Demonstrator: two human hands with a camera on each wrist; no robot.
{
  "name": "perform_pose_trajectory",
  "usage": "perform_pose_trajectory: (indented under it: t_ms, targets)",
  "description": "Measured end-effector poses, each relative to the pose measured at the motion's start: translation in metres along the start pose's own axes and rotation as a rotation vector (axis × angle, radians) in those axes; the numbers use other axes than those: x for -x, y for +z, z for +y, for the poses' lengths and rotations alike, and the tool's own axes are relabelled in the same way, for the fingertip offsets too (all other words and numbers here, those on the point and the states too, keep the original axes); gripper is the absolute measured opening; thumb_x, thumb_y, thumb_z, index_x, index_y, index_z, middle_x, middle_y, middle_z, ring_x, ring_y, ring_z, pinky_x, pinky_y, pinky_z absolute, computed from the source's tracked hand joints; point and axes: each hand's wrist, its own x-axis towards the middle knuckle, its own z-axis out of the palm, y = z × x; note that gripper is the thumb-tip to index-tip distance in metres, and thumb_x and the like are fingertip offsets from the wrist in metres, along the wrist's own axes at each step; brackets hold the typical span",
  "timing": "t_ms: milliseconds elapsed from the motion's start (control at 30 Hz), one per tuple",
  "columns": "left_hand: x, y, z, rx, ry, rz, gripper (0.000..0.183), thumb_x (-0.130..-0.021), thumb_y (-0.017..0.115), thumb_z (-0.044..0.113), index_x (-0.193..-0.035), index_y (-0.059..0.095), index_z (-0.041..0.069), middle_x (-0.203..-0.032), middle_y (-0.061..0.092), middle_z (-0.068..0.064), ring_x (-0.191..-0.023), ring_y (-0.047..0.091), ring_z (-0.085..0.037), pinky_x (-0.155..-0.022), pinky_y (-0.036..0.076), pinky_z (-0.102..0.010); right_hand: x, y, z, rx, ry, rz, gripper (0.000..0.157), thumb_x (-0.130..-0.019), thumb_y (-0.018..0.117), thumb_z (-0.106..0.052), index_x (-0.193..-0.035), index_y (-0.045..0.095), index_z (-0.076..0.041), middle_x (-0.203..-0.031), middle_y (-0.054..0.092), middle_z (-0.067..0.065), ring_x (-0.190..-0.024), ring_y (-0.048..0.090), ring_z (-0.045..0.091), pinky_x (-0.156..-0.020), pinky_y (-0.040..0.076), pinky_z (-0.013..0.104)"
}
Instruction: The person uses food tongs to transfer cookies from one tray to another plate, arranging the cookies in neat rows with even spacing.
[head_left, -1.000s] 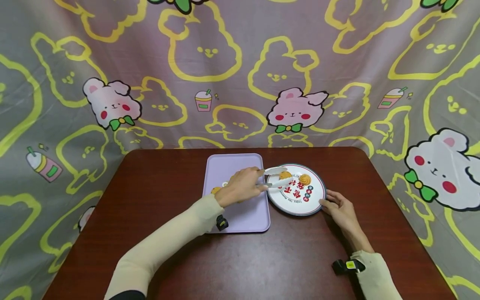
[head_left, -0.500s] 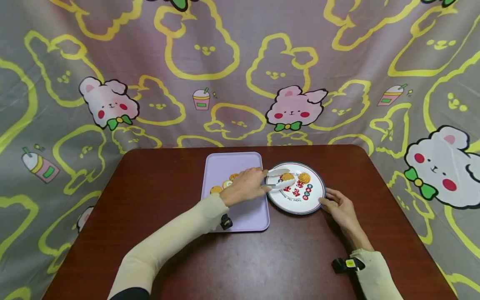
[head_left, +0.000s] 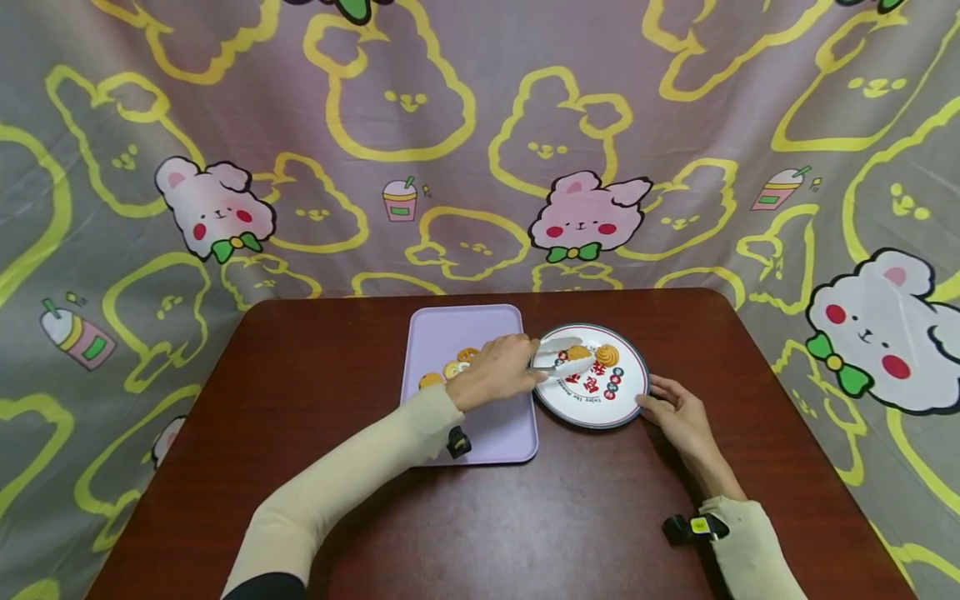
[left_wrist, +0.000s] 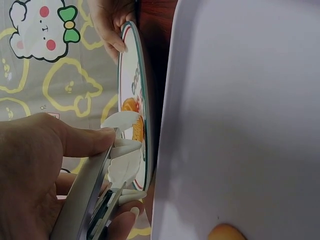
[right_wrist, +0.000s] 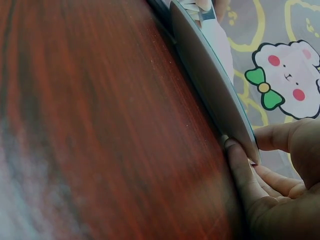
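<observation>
My left hand [head_left: 498,371] holds a pair of tongs [left_wrist: 82,200] with pale tips, reaching from above the tray to the plate. In the head view, a golden cookie [head_left: 578,353] lies between the tong tips, over the white plate [head_left: 592,410]; whether the tips touch it I cannot tell. Beside it on the plate sits a swirled cookie [head_left: 607,356]. My right hand [head_left: 684,423] pinches the plate's right rim, thumb above and fingers below, as the right wrist view [right_wrist: 280,185] shows. Red printed characters mark the plate's face.
A lilac tray [head_left: 472,321] lies left of the plate, close to its rim. Several cookies [head_left: 431,380] rest on it, partly hidden by my left hand and forearm. The dark wooden table [head_left: 585,517] ends at a patterned cloth [head_left: 465,125] behind.
My left hand and the tongs have moved slightly right over the plate, and the cookie between the tips has shifted closer to the swirled one. My right hand keeps its place on the rim.
</observation>
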Motion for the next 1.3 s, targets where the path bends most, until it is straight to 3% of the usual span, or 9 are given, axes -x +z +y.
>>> perform_pose_trajectory:
  t_ms: [467,667,967,1300]
  targets:
    - [-0.001,0.003,0.000,0.010,-0.016,-0.002,0.034,-0.094,0.074,0.041,-0.098,0.072,0.007,-0.084,0.063,-0.001,-0.072,0.057,-0.015,-0.057,0.045,-0.032,0.000,0.001,-0.002,-0.002,-0.005,-0.009,0.059,-0.103,0.064,-0.014,-0.154,0.041,0.005,-0.148,0.050,0.029,-0.095,0.063,-0.014,-0.083,0.056,0.013]
    - [0.000,0.003,0.000,0.002,-0.024,0.004,0.035,-0.093,0.075,0.041,-0.101,0.071,0.007,-0.086,0.065,-0.002,-0.073,0.058,-0.016,-0.058,0.048,-0.032,-0.001,0.001,-0.002,-0.002,-0.001,-0.008,0.059,-0.103,0.064,-0.014,-0.154,0.041,0.005,-0.147,0.050,0.029,-0.095,0.063,-0.013,-0.083,0.056,0.013]
    - [0.004,0.002,0.001,-0.011,-0.037,-0.002,0.048,-0.090,0.079,0.044,-0.116,0.070,0.005,-0.097,0.069,-0.004,-0.082,0.063,-0.017,-0.068,0.056,-0.036,0.000,0.001,-0.002,-0.004,0.011,-0.006,0.060,-0.104,0.064,-0.016,-0.155,0.040,0.005,-0.149,0.049,0.029,-0.095,0.062,-0.013,-0.084,0.056,0.013]
    - [0.014,-0.003,-0.005,0.041,-0.053,0.013,0.070,-0.093,0.075,0.045,-0.144,0.058,0.001,-0.126,0.071,-0.012,-0.111,0.069,-0.026,-0.094,0.058,-0.042,-0.002,0.001,0.000,-0.006,0.003,0.003,0.060,-0.103,0.065,-0.012,-0.154,0.040,0.007,-0.146,0.050,0.030,-0.094,0.064,-0.014,-0.082,0.057,0.013]
